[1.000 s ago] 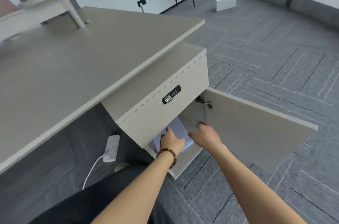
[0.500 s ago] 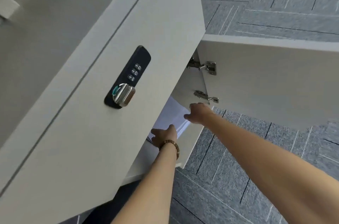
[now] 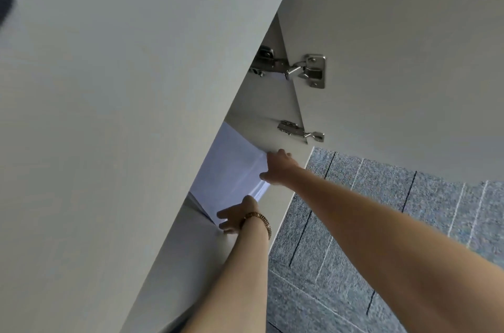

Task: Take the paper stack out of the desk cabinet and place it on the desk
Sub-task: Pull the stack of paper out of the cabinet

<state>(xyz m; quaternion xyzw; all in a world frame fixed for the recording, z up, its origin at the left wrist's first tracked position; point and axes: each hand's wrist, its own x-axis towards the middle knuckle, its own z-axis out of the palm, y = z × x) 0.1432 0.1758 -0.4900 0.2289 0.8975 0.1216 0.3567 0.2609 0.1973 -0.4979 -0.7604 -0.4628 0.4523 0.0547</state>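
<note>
Both hands have slid to the paper stack [image 3: 231, 169]: left hand [image 3: 236, 216] pinches its near corner, right hand [image 3: 276, 169] its right edge, fingers clamped; lifting out seems next.

No text, label, brand, number or sign can be read here. The pale grey laminate cabinet front [image 3: 122, 114], the open grey cabinet door [image 3: 409, 73] with its two silver metal hinges [image 3: 302, 69], the white paper stack [image 3: 231, 169] and the grey carpet tiles [image 3: 354, 223] all show plain surfaces. A dark blurred shape [image 3: 5, 2] at the left edge shows no legible marking.
</note>
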